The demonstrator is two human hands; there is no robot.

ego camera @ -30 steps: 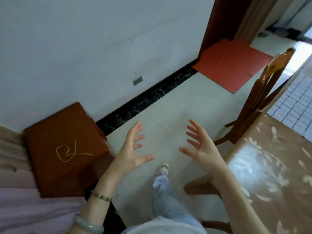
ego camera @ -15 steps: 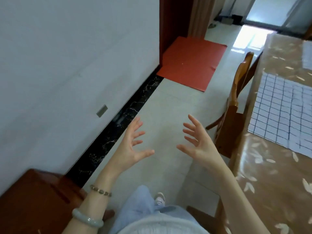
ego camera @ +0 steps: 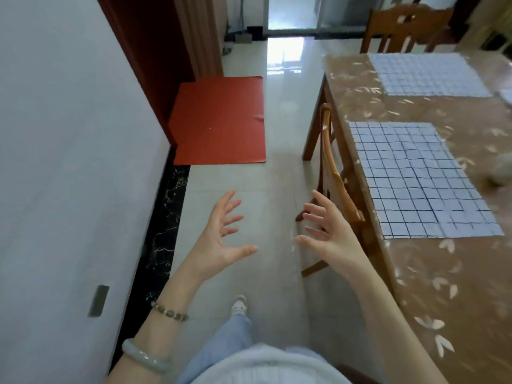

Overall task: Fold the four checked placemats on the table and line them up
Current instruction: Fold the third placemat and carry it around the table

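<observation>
Brown, leaf-patterned table (ego camera: 432, 273) now fills the right of the view, where a second ago the wall (ego camera: 69, 162) and a wooden stool held it: the person has turned toward the work. Two checked mats lie flat and unfolded on the table, the near mat (ego camera: 415, 178) by its left edge and the far mat (ego camera: 426, 74) beyond, well apart. A pale sliver (ego camera: 507, 96) at the right border may be a third; the fourth is out of view. A chair (ego camera: 332, 167) stands tucked in between the person and the near mat. Both hands are held up over the floor (ego camera: 249, 273) as before, left hand (ego camera: 221, 234) and right hand (ego camera: 329, 231) apart, palms facing, fingers spread, holding nothing and touching no mat. The right hand is near the chair's back, short of the table. By this showing no fold has begun. The turn brings the near mat closest, and it looks the likely first to be taken, though the chair may hamper the reach.
</observation>
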